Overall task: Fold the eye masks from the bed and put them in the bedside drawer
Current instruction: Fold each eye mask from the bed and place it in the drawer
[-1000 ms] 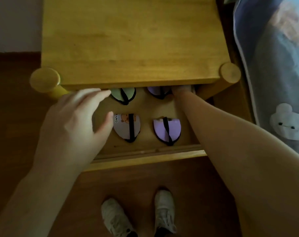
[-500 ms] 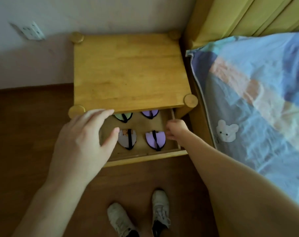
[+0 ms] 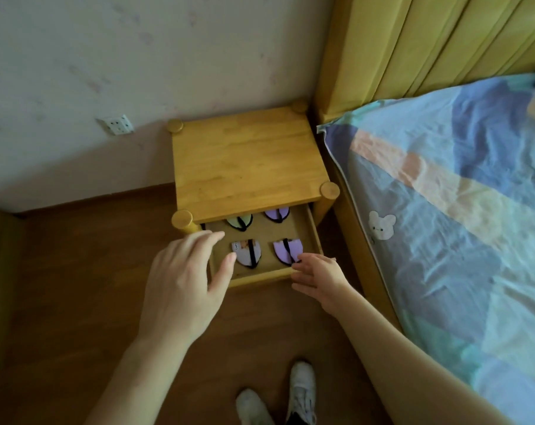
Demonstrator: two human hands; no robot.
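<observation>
Four eye masks (image 3: 250,252) (folded) in drawer (image 3: 261,276).

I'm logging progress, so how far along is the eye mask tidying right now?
Looks done: four folded eye masks lie in the open wooden bedside drawer, a green one and purple one behind, a white printed one and purple one in front. In hand: nothing; the right hand is at the drawer front, the left hand open above. Left: probably shutting the drawer; the visible patchwork bedsheet shows no masks.
</observation>
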